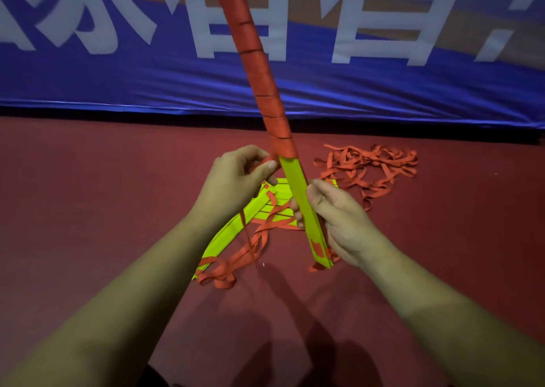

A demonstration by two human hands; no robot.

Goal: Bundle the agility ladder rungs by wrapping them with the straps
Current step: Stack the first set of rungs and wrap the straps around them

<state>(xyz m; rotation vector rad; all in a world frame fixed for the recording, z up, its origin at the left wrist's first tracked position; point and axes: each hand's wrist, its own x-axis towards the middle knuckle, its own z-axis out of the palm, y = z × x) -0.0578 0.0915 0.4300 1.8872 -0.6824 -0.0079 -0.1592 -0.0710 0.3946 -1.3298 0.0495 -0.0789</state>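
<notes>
A blue banner (147, 85) with white characters borders the red floor (88, 195).

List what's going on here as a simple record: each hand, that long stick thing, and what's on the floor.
left hand: pinches the orange strap just below the wrap's lower edge
right hand: grips the bundle's bare end
rung bundle: tilted up and away, upper part wrapped in orange, lower part bare yellow
floor: more yellow rungs and a loose strap pile
backdrop: blue banner

Dim red floor (88, 209); blue lettered banner (118, 85) behind.
</notes>
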